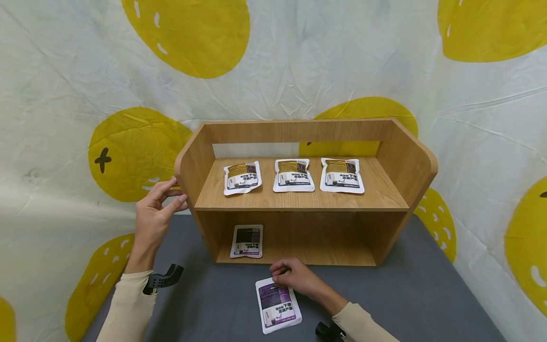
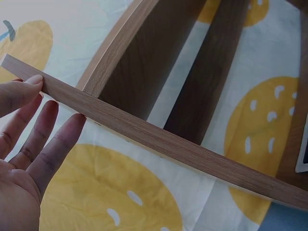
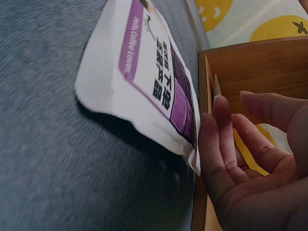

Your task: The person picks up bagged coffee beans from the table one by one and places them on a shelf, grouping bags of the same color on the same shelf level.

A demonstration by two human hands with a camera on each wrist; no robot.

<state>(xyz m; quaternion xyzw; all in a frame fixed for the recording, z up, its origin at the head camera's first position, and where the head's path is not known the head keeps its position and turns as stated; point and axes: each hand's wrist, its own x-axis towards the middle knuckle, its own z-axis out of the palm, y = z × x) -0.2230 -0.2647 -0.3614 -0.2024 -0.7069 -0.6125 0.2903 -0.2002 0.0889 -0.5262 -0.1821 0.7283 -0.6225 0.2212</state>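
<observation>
My left hand (image 1: 154,221) is at the left side panel of a two-tier wooden shelf (image 1: 299,209). In the left wrist view, the thumb and fingertips of that hand (image 2: 29,159) pinch the panel's edge (image 2: 144,127). A white pouch with a purple label (image 1: 278,304) lies on the grey table in front of the shelf. Over its top corner hovers my right hand (image 1: 301,279), fingers loosely bent. The right wrist view shows the fingers of this hand (image 3: 255,178) beside the pouch's end (image 3: 154,62), thumb apart from them; whether they touch it I cannot tell.
Three white pouches with brown-gold labels, the left (image 1: 242,178), middle (image 1: 293,175) and right one (image 1: 342,175), lie in a row on the upper tier. A dark-purple-labelled pouch (image 1: 247,241) is at the lower tier's left. A yellow-patterned white cloth (image 1: 273,71) hangs behind.
</observation>
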